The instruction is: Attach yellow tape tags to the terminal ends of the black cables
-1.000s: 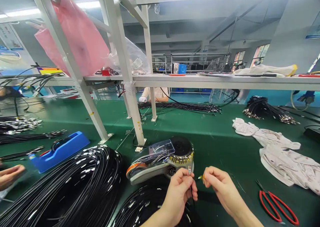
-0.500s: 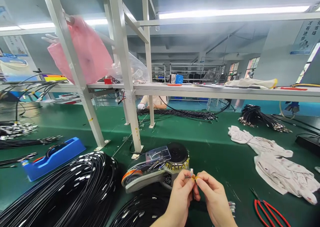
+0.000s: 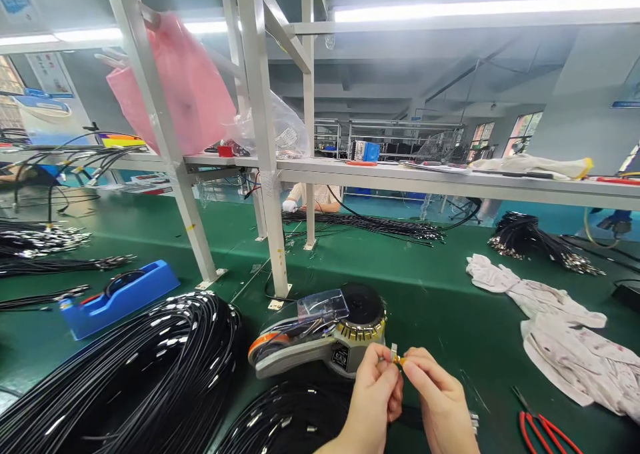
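Pinched between both sets of fingertips is a thin black cable end (image 3: 397, 357) tipped with a small silvery metal terminal and a short yellow-orange sleeve. The left hand (image 3: 376, 393) closes thumb and forefinger on it from one side, and the right hand (image 3: 436, 401) presses thumb and forefinger onto the sleeve from the other, so the two pinches almost touch. The cable end sits above the knuckles, raised off the green bench mat (image 3: 450, 307).

By its look the piece is very light. The wire is probably limp, the terminal stiff, thin and easy to bend, and the sleeve likely slick. The safest hold seems to be on the insulation just behind the sleeve, not on the bare metal. The terminal glints pale, though its exact form is too small to tell.

Just beyond the grip stands a grey tape dispenser with an orange edge and a clear plastic cover (image 3: 315, 344). Below the left wrist lies a coil of glossy black cable (image 3: 280, 421), with a far bigger black coil (image 3: 140, 374) further off on that side. Near the right wrist lie red-handled scissors (image 3: 545, 427), and beyond them crumpled white cloths (image 3: 565, 334).
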